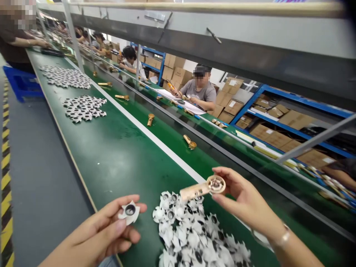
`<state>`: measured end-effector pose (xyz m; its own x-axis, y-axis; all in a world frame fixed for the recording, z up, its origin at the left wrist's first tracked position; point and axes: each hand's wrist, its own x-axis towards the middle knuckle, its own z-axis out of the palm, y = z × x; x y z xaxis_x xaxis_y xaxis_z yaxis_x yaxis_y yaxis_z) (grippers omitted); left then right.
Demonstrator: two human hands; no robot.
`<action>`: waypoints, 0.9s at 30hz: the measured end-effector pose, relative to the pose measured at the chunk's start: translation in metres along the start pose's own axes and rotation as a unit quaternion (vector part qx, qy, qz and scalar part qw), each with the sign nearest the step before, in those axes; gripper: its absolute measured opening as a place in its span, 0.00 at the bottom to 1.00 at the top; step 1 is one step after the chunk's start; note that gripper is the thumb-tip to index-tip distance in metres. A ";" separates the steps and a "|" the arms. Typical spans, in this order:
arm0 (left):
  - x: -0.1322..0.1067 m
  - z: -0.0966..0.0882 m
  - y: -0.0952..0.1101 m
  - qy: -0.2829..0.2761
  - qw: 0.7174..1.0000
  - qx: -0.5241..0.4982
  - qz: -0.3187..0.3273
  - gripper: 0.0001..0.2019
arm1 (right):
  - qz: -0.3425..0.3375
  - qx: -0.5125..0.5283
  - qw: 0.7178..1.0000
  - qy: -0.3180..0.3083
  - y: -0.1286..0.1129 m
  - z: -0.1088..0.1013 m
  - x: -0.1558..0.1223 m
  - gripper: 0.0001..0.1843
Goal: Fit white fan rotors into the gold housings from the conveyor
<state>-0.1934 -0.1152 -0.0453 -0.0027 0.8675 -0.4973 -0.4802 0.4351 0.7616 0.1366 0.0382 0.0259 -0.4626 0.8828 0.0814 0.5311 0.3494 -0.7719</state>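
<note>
Between the thumb and fingers of my left hand (111, 226) is a small white fan blade wheel (130, 210) with a dark round hub facing up. My right hand (244, 200) grips the round head of a gold-coloured handheld fan housing (196, 191). Its head is open and shows a motor and wires inside; its handle points left. Below and between my hands, a heap of white fan blade wheels (191, 230) lies on the green table (122, 155). The housing is held just above the heap's far edge.
Gold fan housings (190, 142) lie spaced along the green conveyor strip past a white line (155, 139). Flat groups of fan wheels (85, 107) sit farther left. A blue stool (20, 83) stands beside the table. Co-workers sit opposite, and a metal shelf (194, 44) runs overhead.
</note>
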 end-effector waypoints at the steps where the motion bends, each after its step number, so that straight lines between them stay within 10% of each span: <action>1: 0.000 0.015 0.004 -0.034 0.999 0.025 0.014 0.26 | 0.002 0.038 0.999 -0.004 -0.014 0.004 -0.022 0.24; 9: -0.017 0.113 0.005 -0.257 0.950 0.145 0.097 0.17 | -0.010 0.252 0.967 0.045 -0.065 0.042 -0.114 0.31; 18: -0.033 0.127 -0.006 -0.240 0.776 0.411 0.413 0.28 | 0.009 0.247 0.966 0.078 -0.059 0.034 -0.154 0.32; 27: -0.040 0.136 -0.014 -0.265 0.742 0.402 0.466 0.28 | 0.018 0.274 0.959 0.068 -0.057 0.030 -0.161 0.29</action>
<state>-0.0675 -0.1236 0.0200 0.4436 0.7617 0.4722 0.1927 -0.5956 0.7798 0.1594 -0.1333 0.0376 -0.3338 0.9372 0.1012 0.0747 0.1334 -0.9882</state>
